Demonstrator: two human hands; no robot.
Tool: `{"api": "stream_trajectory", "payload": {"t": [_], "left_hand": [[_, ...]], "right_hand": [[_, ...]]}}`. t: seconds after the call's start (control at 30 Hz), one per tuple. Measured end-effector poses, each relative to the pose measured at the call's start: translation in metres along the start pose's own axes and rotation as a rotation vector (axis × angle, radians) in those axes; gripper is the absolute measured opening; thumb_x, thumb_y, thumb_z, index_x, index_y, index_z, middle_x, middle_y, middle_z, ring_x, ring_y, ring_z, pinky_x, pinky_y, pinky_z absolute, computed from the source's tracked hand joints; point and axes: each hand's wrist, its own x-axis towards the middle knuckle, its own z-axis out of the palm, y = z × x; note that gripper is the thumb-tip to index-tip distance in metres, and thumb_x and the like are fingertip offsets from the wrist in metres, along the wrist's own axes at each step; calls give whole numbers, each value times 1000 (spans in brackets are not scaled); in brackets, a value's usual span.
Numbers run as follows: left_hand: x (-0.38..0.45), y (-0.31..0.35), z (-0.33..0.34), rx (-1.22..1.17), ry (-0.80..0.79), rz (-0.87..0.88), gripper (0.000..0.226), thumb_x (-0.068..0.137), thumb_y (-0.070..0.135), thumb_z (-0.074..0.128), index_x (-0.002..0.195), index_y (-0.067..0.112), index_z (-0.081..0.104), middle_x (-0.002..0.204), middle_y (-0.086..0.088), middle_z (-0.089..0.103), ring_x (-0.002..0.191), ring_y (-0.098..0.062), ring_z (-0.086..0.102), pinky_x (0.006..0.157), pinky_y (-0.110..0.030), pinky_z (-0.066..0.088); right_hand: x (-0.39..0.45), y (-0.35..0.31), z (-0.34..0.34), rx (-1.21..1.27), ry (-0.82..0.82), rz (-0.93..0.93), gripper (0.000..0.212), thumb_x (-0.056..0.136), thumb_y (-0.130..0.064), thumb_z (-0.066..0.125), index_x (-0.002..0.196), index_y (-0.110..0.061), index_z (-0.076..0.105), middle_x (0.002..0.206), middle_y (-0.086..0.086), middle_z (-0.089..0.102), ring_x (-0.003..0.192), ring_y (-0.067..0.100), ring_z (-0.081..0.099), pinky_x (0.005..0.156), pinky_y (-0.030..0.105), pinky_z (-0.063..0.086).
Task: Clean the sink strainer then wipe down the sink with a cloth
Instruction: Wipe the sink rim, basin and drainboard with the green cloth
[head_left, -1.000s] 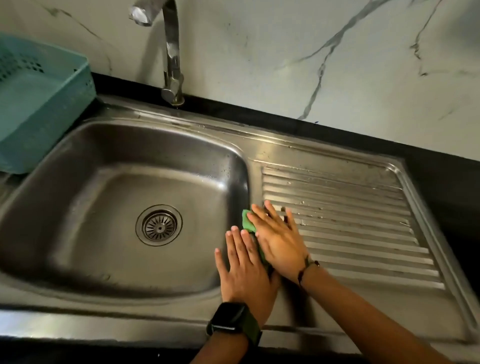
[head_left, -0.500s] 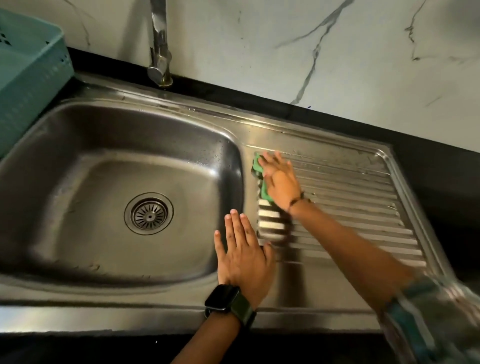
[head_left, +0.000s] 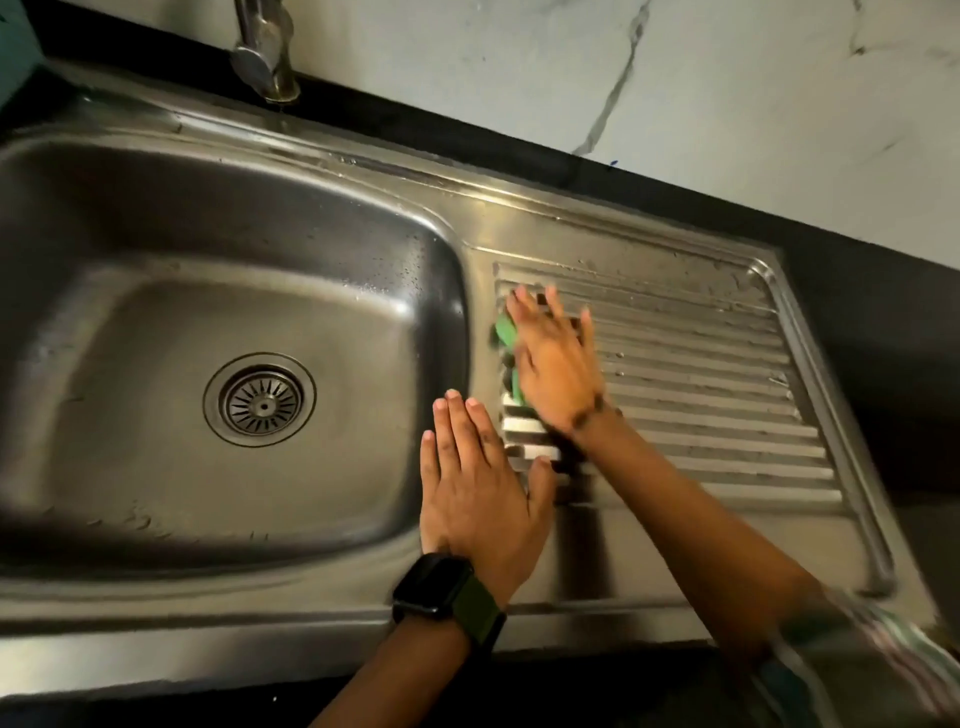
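Observation:
My right hand (head_left: 553, 364) lies flat, fingers spread, pressing a green cloth (head_left: 505, 332) onto the left end of the ribbed drainboard (head_left: 701, 374); only the cloth's left edge shows from under the palm. My left hand (head_left: 478, 493), with a black watch on the wrist, rests flat on the steel strip between the sink bowl (head_left: 156, 322) and the drainboard and holds nothing. The round strainer (head_left: 260, 400) sits in the drain at the bottom of the bowl, well left of both hands.
The tap base (head_left: 265, 62) stands at the back rim of the sink. A black counter strip (head_left: 857, 270) and a white marble wall (head_left: 519, 67) lie behind. A sliver of a teal basket (head_left: 13, 47) shows at the far left.
My right hand slid the green cloth away from me along the drainboard's left end, then back a little toward me. My left hand stayed put. The view shifted right and down.

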Motion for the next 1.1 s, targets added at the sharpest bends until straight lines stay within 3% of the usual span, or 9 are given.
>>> {"api": "stream_trajectory", "payload": {"t": [0.1, 0.2, 0.3, 0.4, 0.53, 0.67, 0.8, 0.97, 1.1], "left_hand": [[0, 1, -2, -14, -4, 8, 77, 90, 54, 12, 143, 3, -11, 155, -15, -12, 143, -25, -13, 113, -36, -10], [2, 0, -7, -123, -59, -8, 74, 90, 52, 10, 145, 6, -8, 156, -11, -9, 144, -20, -11, 116, -35, -7], [5, -1, -9, -305, -54, -31, 69, 92, 48, 15, 146, 8, 1, 157, -8, -2, 144, -17, -5, 117, -32, -4], [5, -4, -8, -375, -23, -17, 65, 94, 45, 15, 146, 8, 6, 157, -8, 2, 145, -16, -3, 116, -30, -3], [7, -5, -1, -362, -15, 44, 73, 86, 55, 5, 146, 13, -1, 156, -2, -7, 143, -11, -11, 114, -26, -8], [10, -1, 2, -302, 33, 64, 75, 84, 57, 2, 145, 14, 0, 156, -2, -8, 142, -11, -13, 113, -25, -9], [8, 2, 0, -185, 31, 97, 81, 77, 62, -8, 145, 17, -6, 153, 3, -18, 138, -9, -23, 113, -29, -13], [22, 20, 1, -75, 30, 197, 66, 92, 50, 6, 145, 14, -9, 154, -1, -18, 140, -13, -21, 115, -33, -13], [27, 29, 1, -52, 44, 210, 64, 93, 46, 8, 145, 13, -6, 156, -5, -11, 143, -14, -15, 114, -32, -13]], "right_hand": [[72, -5, -12, 103, -15, 141, 51, 94, -19, 36, 144, -19, 24, 156, 0, 17, 145, 24, 5, 116, 52, 5], [81, -8, -13, 113, -51, 137, 49, 96, -15, 35, 144, -14, 25, 157, 3, 15, 145, 25, 5, 117, 47, 8], [35, -17, -13, 145, -66, 27, 52, 96, -13, 34, 145, -11, 19, 157, 7, 13, 145, 28, 4, 118, 41, 7], [-60, -28, -6, 187, -93, -55, 57, 94, -28, 30, 146, -11, 15, 157, 7, 7, 145, 25, -3, 119, 40, 5], [-140, -35, 2, 133, 38, -21, 64, 86, -35, 33, 144, -12, 18, 153, 3, 11, 141, 25, 4, 115, 43, 8], [-61, -7, 5, 8, 32, 107, 63, 91, -32, 25, 147, -15, 3, 156, 5, -4, 144, 26, -9, 112, 42, -10], [35, 55, -4, -45, 49, 261, 60, 93, -22, 34, 147, -11, 9, 158, 7, 5, 145, 30, -1, 116, 49, -1], [80, 75, -19, 32, 16, 217, 53, 94, -11, 36, 145, -9, 19, 157, 9, 10, 145, 31, 1, 117, 45, 7], [25, 48, -19, 168, -2, 27, 47, 96, -11, 34, 143, -10, 26, 155, 10, 17, 145, 29, 2, 117, 38, 4]]}}
